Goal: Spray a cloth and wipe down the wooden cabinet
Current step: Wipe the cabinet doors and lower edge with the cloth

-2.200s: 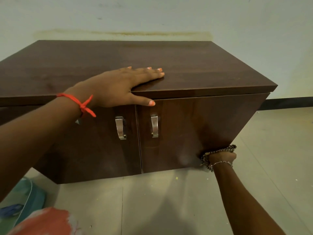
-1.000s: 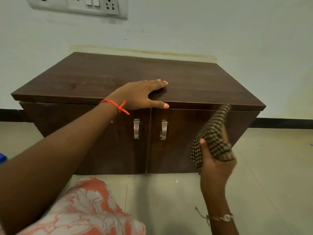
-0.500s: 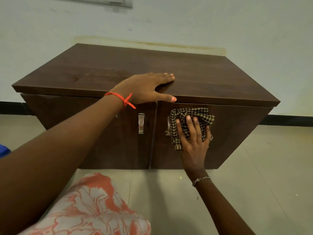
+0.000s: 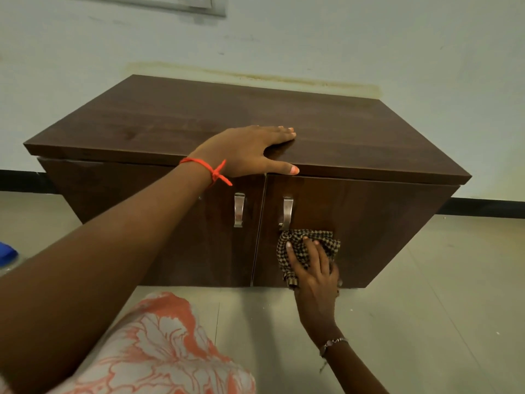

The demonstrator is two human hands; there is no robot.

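A low dark wooden cabinet (image 4: 355,132) with two doors and metal handles stands on the floor against the wall. My left hand (image 4: 250,150) lies flat on its top at the front edge, fingers spread, thumb over the lip. My right hand (image 4: 312,268) presses a checked black-and-beige cloth (image 4: 301,245) against the lower part of the right door (image 4: 377,223), just below the right handle (image 4: 287,213). No spray bottle can be made out.
The left door's handle (image 4: 239,209) hangs beside the seam. A socket plate (image 4: 170,2) sits on the wall above. My knee in orange-and-white fabric (image 4: 159,351) is at the bottom. A blue object (image 4: 7,253) lies at the left edge on the tiled floor.
My right hand with the cloth came up from the cabinet's lower right corner, landed on the right door beside the handle, then slid down to the door's lower part. My left hand stayed put.
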